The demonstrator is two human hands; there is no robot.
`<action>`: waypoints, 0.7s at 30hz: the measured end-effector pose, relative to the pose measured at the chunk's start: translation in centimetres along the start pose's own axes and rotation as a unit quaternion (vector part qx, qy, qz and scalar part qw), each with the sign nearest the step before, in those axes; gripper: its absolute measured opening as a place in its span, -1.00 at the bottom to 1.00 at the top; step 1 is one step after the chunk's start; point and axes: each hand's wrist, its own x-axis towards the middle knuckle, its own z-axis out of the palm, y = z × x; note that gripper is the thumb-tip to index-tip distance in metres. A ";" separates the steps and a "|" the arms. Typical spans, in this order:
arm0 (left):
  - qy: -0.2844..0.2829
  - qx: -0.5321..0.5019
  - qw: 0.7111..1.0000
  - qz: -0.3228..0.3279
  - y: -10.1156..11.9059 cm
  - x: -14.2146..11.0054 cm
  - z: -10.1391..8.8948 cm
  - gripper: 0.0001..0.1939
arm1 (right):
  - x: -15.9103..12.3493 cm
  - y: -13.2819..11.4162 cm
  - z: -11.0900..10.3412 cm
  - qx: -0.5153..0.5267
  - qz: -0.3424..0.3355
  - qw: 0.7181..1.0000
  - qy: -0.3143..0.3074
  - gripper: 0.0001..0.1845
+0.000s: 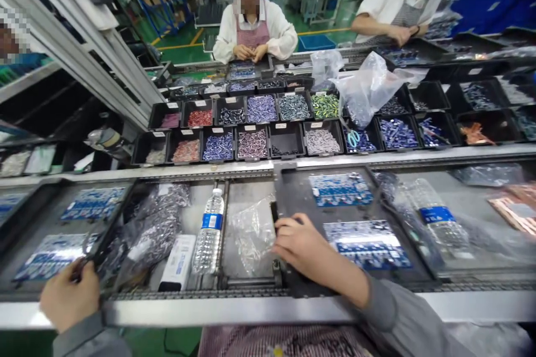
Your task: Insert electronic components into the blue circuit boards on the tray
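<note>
My left hand (69, 295) is closed on the near right corner of a black tray (29, 209) that carries two blue circuit boards (92, 203). My right hand (301, 242) grips the left edge of a second black tray (293, 189), fingers curled over its rim. That tray holds a blue circuit board (340, 188) at the back and another one (368, 244) in front, just right of my hand. Both trays lie on the conveyor line in front of me.
Between the trays lie a water bottle (209, 231), a white box (178, 262), and plastic bags of parts (157, 228). A second bottle (435, 217) lies on the right. Rows of black bins (251, 142) hold coloured components. Two other people work across the line.
</note>
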 end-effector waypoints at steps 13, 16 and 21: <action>-0.190 -0.096 0.970 0.115 7.6 -12.5 -3.3 -0.48 | -11.7 9.5 -3.0 -0.281 0.329 0.889 0.151 -0.69; -0.299 -0.157 0.922 0.192 9.6 -15.9 -3.7 -0.41 | -14.0 11.4 -2.6 -0.290 0.355 0.879 0.130 -0.72; -0.496 -0.236 0.753 0.362 13.8 -19.0 -3.4 -0.36 | -15.6 14.1 -3.0 -0.269 0.395 0.872 0.103 -0.68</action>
